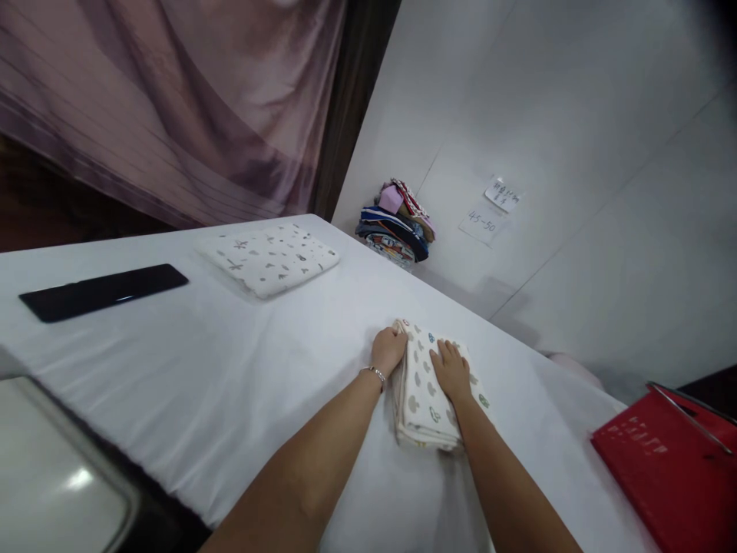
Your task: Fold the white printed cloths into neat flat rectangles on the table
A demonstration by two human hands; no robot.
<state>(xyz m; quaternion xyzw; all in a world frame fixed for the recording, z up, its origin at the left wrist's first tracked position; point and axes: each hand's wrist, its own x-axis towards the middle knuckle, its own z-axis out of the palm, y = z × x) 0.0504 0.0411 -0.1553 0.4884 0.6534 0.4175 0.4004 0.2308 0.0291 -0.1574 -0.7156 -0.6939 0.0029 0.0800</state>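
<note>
A folded white cloth [420,392] with grey, green and blue mushroom-like prints lies on the white-covered table [299,369], in several layers. My left hand [388,350], with a bracelet at the wrist, is closed on the cloth's far left edge, the fingertips partly hidden. Flat on top of the same cloth rests my right hand [452,370], its fingers stretched out. Farther off to the left lies a second folded white cloth [270,259] with small dark prints.
A black flat panel [107,292] lies at the table's left. Beyond the far edge is a pile of folded clothes [396,223] by the wall with paper notes [482,223]. A red basket [671,461] stands at right, a pale-topped stool or seat [51,468] at lower left.
</note>
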